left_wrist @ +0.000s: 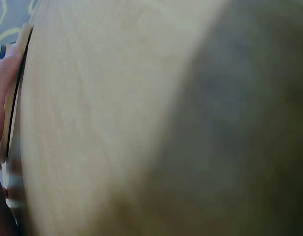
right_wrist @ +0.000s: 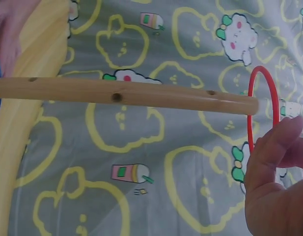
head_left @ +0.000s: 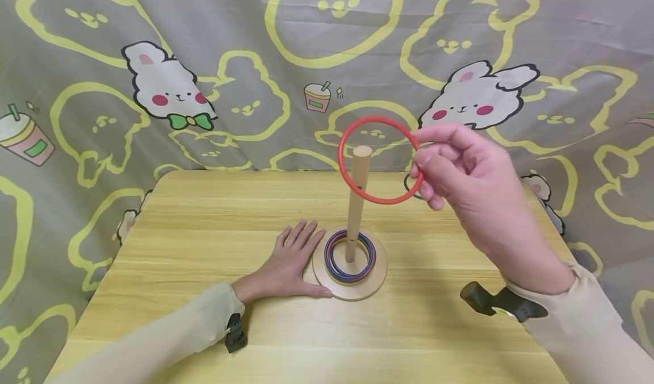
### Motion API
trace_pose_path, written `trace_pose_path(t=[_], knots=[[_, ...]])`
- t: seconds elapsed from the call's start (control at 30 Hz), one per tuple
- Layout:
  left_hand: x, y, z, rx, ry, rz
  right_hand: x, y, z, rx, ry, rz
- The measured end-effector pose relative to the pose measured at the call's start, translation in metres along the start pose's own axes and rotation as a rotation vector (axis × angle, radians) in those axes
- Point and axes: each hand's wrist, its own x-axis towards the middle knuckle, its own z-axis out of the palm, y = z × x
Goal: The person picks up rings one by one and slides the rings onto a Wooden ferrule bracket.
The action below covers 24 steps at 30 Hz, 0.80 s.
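A wooden peg (head_left: 357, 208) stands upright on a round wooden base (head_left: 376, 282). Around its foot lie several rings (head_left: 328, 262), blue, red and yellow among them. My right hand (head_left: 467, 182) pinches a red ring (head_left: 380, 201) between thumb and fingers at its right side. The ring is held up at the height of the peg top (right_wrist: 253, 105); the right wrist view shows it close by the peg's end. My left hand (head_left: 283, 264) lies with spread fingers on the table, touching the left edge of the base. In the left wrist view its thumb (left_wrist: 1, 81) rests against the base edge.
A dark ring (head_left: 407, 184) lies on the wooden table (head_left: 204, 225) behind my right hand, partly hidden by it. A grey curtain (head_left: 245, 20) with yellow outlines hangs at the back and sides. Black wrist cameras (head_left: 521, 307) are strapped on both sleeves.
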Motion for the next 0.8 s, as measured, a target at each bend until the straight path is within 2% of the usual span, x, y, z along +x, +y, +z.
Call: trace_pose_path(t=[0.4, 0.8], knots=[[0.001, -0.003, 0.003, 0.028, 0.004, 0.007, 0.0, 0.051, 0.007, -0.215, 0.006, 0.102], [0.002, -0.002, 0.001, 0.014, 0.009, 0.001, -0.014, 0.116, 0.002, -0.284, -0.006, 0.21]])
